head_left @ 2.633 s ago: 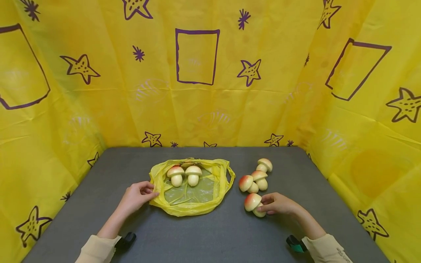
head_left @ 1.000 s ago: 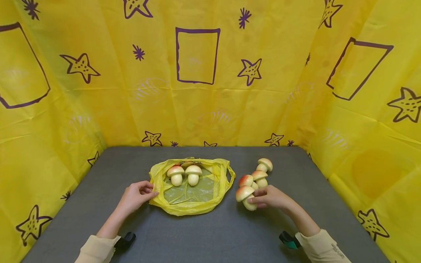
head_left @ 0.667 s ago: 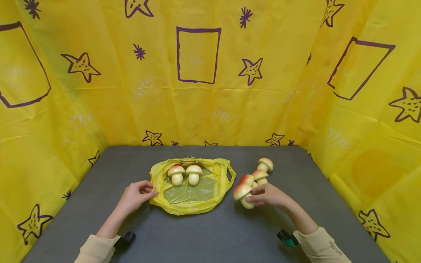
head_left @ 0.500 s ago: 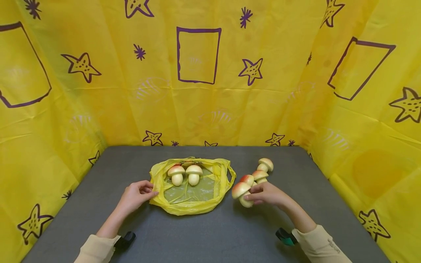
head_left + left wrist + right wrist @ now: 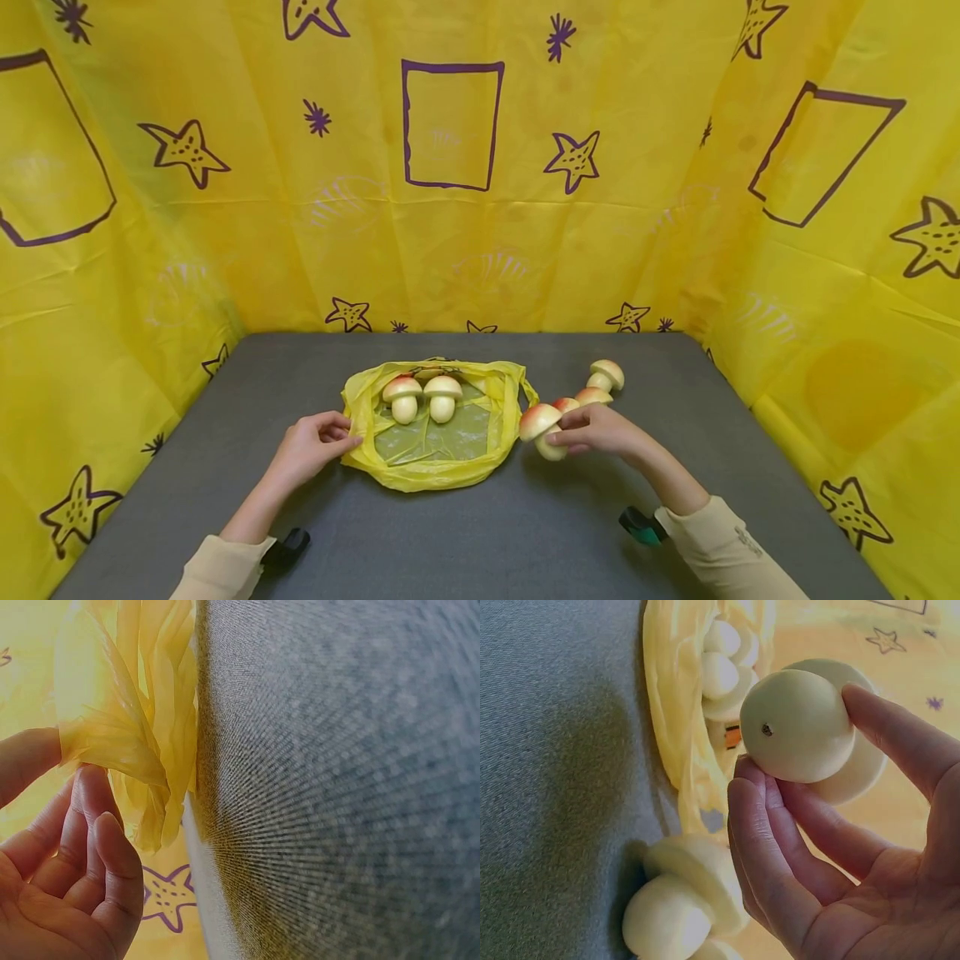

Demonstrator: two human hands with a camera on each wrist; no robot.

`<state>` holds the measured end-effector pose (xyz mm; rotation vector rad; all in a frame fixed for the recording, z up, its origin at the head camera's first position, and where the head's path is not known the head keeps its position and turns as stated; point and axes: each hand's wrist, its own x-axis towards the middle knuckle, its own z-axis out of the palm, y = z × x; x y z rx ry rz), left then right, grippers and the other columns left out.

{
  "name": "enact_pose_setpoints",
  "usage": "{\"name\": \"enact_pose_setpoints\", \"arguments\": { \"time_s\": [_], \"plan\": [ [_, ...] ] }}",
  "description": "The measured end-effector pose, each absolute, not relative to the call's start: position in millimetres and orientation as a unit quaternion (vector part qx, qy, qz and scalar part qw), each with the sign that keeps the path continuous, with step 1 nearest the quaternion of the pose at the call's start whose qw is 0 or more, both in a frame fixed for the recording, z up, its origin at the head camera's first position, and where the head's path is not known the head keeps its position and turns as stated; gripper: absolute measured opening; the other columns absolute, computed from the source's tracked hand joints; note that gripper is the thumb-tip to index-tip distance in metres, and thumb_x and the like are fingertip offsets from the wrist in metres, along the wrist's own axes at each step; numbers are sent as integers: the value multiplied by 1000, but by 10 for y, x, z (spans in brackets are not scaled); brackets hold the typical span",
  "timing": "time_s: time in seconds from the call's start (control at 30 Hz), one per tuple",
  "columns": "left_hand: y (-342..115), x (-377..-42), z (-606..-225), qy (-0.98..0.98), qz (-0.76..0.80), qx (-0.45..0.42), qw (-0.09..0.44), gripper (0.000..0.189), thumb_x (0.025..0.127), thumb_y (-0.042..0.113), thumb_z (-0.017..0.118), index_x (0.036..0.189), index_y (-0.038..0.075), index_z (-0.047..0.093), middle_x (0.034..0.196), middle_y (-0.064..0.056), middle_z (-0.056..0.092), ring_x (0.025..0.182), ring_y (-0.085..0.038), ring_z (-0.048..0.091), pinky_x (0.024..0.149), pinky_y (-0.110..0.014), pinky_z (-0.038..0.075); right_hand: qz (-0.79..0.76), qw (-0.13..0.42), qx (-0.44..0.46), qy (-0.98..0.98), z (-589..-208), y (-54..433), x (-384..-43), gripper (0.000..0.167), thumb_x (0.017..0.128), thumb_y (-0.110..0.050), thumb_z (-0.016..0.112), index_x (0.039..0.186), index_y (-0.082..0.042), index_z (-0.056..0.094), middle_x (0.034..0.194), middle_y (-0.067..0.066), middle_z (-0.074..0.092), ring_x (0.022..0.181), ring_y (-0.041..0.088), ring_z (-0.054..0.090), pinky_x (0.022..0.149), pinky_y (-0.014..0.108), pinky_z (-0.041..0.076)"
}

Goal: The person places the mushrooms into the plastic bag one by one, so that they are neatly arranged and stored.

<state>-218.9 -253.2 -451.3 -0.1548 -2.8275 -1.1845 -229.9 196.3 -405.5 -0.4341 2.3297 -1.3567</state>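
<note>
Right hand (image 5: 603, 431), fingers stem-wide, pinches a mushroom (image 5: 541, 427) right of centre — cap free. Left hand (image 5: 312, 447), fingertips nearly together, pinches the yellow bag (image 5: 435, 478) — likely steadying its mouth.

Head view evenly lit; soft shadows on desk (image 5: 465, 550). Left wrist view: bag (image 5: 124, 727) glowing, pale; desk smeared toward edges.
</note>
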Motion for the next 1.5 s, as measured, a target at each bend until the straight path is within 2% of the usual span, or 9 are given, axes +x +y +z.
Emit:
{"name": "enact_pose_setpoints", "arguments": {
  "time_s": [0.2,0.37,0.6,0.8,1.17,1.33,1.5],
  "plan": [
    [-2527,-2182,-4506,-920,-386,-50,36,33,78,27,77,98,3,66,82,-4,66,70,-12,57,58,-22,46,-496,200,-154,831,-4057,1921,-2334,26,84,-26,72,84,0,65,74,-5,58,75,10,60,79,39,54],
    [-2523,-2189,-4498,-921,-384,-48,38,32,78,27,77,97,3,66,82,-4,66,70,-12,57,58,-22,46,-505,194,-141,829,-4055,1894,-2367,27,84,-25,72,86,1,65,78,-3,57,76,8,60,79,35,55],
    [-2520,-2184,-4484,-922,-383,-47,37,33,78,28,77,97,3,66,82,-3,66,70,-12,57,58,-22,46,-511,180,-97,835,-4022,1845,-2407,40,83,-27,73,106,5,67,106,8,67,86,11,65,78,32,55],
    [-2521,-2176,-4479,-920,-386,-50,38,32,78,27,77,97,3,66,82,-4,66,70,-12,57,59,-22,46,-512,165,-59,841,-3996,1791,-2425,47,81,-25,74,112,9,63,107,15,67,84,17,69,81,39,54],
    [-2519,-2169,-4472,-919,-389,-48,32,32,79,28,77,97,3,66,83,-4,66,71,-13,57,59,-22,46,-496,157,-21,854,-3957,1728,-2496,66,82,-33,74,127,10,53,125,26,58,92,27,69,81,38,54],
    [-2521,-2167,-4471,-919,-390,-52,33,33,79,28,77,98,3,66,83,-4,66,71,-12,56,59,-22,46,-493,158,-14,856,-3948,1694,-2531,70,81,-35,74,129,10,51,126,26,57,94,28,68,80,37,54],
    [-2524,-2168,-4472,-917,-394,-52,34,33,79,27,77,98,3,66,83,-4,66,70,-12,57,59,-22,46,-506,161,-13,847,-3951,1656,-2572,67,82,-33,74,127,10,52,120,24,61,91,26,69,80,37,54]
  ]
}}
